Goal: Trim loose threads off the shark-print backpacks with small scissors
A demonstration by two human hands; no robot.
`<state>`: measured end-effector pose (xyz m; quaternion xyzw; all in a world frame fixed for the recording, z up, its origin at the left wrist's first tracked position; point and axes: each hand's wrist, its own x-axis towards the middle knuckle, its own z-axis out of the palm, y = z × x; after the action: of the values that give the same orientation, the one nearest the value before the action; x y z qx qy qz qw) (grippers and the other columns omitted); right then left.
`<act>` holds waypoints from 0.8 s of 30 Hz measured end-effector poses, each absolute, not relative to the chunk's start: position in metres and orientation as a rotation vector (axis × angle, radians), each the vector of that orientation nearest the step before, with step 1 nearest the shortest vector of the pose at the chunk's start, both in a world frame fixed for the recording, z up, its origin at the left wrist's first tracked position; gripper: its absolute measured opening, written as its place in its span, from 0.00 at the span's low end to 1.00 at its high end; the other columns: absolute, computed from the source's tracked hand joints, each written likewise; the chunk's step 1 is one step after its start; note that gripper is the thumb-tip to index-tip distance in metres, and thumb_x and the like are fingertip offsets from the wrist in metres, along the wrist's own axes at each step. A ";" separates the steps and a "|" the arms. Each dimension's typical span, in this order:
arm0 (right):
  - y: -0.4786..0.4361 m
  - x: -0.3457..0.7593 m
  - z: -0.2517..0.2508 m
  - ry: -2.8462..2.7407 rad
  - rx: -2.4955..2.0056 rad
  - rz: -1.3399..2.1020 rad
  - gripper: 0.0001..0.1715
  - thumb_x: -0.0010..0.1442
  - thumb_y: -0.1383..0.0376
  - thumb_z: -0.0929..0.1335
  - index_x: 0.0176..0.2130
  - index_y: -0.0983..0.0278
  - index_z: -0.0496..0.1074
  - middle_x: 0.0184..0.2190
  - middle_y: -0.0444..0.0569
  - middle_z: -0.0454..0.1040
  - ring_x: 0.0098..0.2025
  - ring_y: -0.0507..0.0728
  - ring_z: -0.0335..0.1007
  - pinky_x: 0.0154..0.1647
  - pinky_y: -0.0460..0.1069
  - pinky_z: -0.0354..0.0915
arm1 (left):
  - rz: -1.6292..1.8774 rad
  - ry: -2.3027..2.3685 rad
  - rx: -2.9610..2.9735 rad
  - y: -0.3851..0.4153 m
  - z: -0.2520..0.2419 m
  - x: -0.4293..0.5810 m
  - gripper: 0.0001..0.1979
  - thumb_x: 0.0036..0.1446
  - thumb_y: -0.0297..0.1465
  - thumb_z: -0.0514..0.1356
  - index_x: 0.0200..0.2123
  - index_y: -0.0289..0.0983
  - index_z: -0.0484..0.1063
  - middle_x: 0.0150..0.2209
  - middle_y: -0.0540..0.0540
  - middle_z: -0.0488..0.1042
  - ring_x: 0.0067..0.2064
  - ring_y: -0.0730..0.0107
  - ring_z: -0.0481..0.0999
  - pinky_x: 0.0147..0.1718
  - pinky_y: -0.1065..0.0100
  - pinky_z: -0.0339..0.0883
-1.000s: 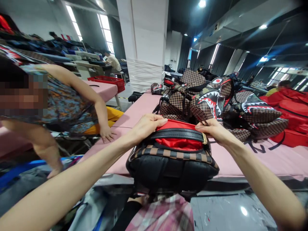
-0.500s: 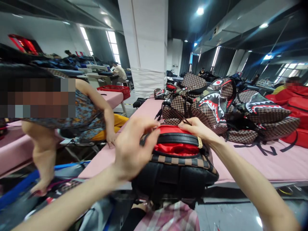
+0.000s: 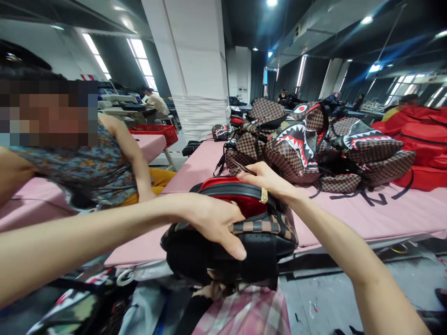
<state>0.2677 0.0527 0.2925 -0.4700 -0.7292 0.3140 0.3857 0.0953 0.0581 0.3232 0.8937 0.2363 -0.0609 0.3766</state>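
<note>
At the near edge of the pink table (image 3: 366,214), the backpack (image 3: 268,237) looks soft and floppy (its padded back likely firmest), left hand (image 3: 216,223) spread-fingered across it, right hand (image 3: 270,179) pinching the top rim.

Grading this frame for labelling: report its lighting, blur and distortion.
Head view: wide-angle warp, so the white pillar leans and both forearms balloon toward the edges. Head view: the ceiling lamps flare with a blue haze. Head view: the left hand and right hand on the backpack are evenly lit and fairly sharp, while the co-worker's patterned top is motion-smeared.
</note>
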 end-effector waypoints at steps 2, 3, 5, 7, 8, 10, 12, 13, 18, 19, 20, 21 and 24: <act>0.058 0.269 0.290 -1.873 -1.185 0.774 0.18 0.53 0.56 0.63 0.22 0.68 0.66 0.19 0.40 0.61 0.23 0.47 0.54 0.23 0.44 0.50 | -0.343 0.522 2.066 0.061 0.323 0.096 0.18 0.32 0.45 0.68 0.24 0.38 0.76 0.20 0.50 0.73 0.23 0.69 0.68 0.22 0.72 0.61; 0.060 0.269 0.288 -1.871 -1.173 0.776 0.18 0.52 0.56 0.63 0.22 0.68 0.66 0.19 0.40 0.61 0.23 0.47 0.54 0.23 0.44 0.51 | -0.439 0.479 1.970 0.063 0.323 0.097 0.19 0.34 0.45 0.67 0.27 0.38 0.77 0.22 0.49 0.74 0.24 0.68 0.69 0.23 0.72 0.62; 0.065 0.272 0.285 -1.842 -1.156 0.800 0.17 0.52 0.56 0.64 0.23 0.68 0.67 0.19 0.40 0.62 0.23 0.47 0.54 0.23 0.44 0.51 | -0.435 0.477 1.955 0.064 0.324 0.100 0.20 0.37 0.46 0.65 0.32 0.39 0.77 0.26 0.49 0.76 0.28 0.67 0.71 0.27 0.72 0.64; 0.067 0.277 0.282 -1.797 -1.150 0.823 0.17 0.51 0.56 0.64 0.23 0.68 0.67 0.19 0.40 0.62 0.22 0.47 0.55 0.22 0.44 0.52 | -0.321 0.527 2.145 0.061 0.326 0.102 0.20 0.39 0.45 0.65 0.35 0.40 0.76 0.31 0.48 0.76 0.33 0.66 0.73 0.33 0.72 0.65; 0.068 0.279 0.282 -1.773 -1.151 0.832 0.18 0.51 0.55 0.64 0.23 0.68 0.67 0.19 0.40 0.62 0.22 0.47 0.55 0.22 0.44 0.52 | -0.229 0.562 2.279 0.059 0.327 0.102 0.19 0.41 0.44 0.64 0.36 0.40 0.76 0.34 0.48 0.76 0.36 0.65 0.73 0.36 0.72 0.64; 0.070 0.283 0.280 -1.731 -1.140 0.847 0.18 0.50 0.54 0.65 0.23 0.68 0.67 0.18 0.40 0.62 0.21 0.47 0.54 0.21 0.43 0.52 | 0.007 0.648 2.524 0.052 0.325 0.098 0.17 0.45 0.42 0.62 0.37 0.40 0.75 0.38 0.46 0.75 0.41 0.64 0.72 0.40 0.71 0.62; 0.074 0.285 0.279 -1.709 -1.109 0.872 0.19 0.48 0.53 0.67 0.23 0.68 0.67 0.18 0.39 0.62 0.21 0.47 0.54 0.22 0.43 0.52 | 0.189 0.734 2.637 0.048 0.319 0.092 0.15 0.50 0.43 0.57 0.35 0.39 0.74 0.38 0.45 0.74 0.40 0.64 0.71 0.40 0.71 0.61; 0.078 0.285 0.278 -1.708 -1.097 0.884 0.20 0.47 0.53 0.67 0.23 0.68 0.67 0.18 0.39 0.61 0.21 0.47 0.54 0.22 0.43 0.52 | 0.220 0.756 2.629 0.047 0.315 0.089 0.16 0.53 0.44 0.54 0.33 0.38 0.73 0.35 0.46 0.74 0.37 0.65 0.70 0.38 0.71 0.61; 0.097 0.284 0.282 -1.634 -1.116 0.840 0.21 0.46 0.51 0.68 0.22 0.68 0.68 0.18 0.41 0.65 0.22 0.48 0.58 0.23 0.44 0.54 | 0.165 0.757 2.283 0.063 0.303 0.087 0.26 0.56 0.50 0.45 0.18 0.37 0.61 0.18 0.51 0.60 0.20 0.75 0.55 0.20 0.72 0.50; 0.094 0.287 0.285 -1.558 -1.123 0.766 0.20 0.48 0.52 0.68 0.23 0.68 0.69 0.19 0.42 0.67 0.24 0.49 0.60 0.24 0.44 0.56 | 0.208 0.795 2.224 0.068 0.303 0.089 0.27 0.55 0.52 0.46 0.16 0.37 0.59 0.17 0.52 0.57 0.19 0.76 0.52 0.19 0.72 0.47; 0.087 0.291 0.287 -1.462 -1.126 0.672 0.19 0.49 0.52 0.67 0.24 0.68 0.70 0.20 0.44 0.69 0.25 0.49 0.62 0.26 0.44 0.57 | 0.266 0.835 2.174 0.074 0.304 0.091 0.27 0.53 0.53 0.48 0.16 0.37 0.58 0.16 0.53 0.55 0.18 0.77 0.50 0.18 0.72 0.44; 0.076 0.296 0.288 -1.360 -1.130 0.569 0.19 0.50 0.53 0.66 0.26 0.67 0.71 0.22 0.45 0.70 0.26 0.50 0.64 0.27 0.44 0.58 | 0.323 0.864 2.132 0.080 0.304 0.093 0.27 0.52 0.53 0.50 0.15 0.37 0.57 0.16 0.53 0.55 0.18 0.77 0.49 0.18 0.72 0.43; 0.023 0.311 0.280 -1.212 -1.189 0.367 0.20 0.54 0.51 0.64 0.25 0.64 0.71 0.21 0.45 0.71 0.25 0.51 0.65 0.26 0.46 0.59 | 0.423 0.859 2.036 0.096 0.304 0.099 0.26 0.50 0.54 0.52 0.16 0.36 0.59 0.17 0.52 0.57 0.18 0.78 0.51 0.18 0.72 0.43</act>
<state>0.3106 0.0232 0.2803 -0.5225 -0.5324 0.1615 0.6461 0.0988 0.0957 0.3041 0.8166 0.3443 0.1697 0.4311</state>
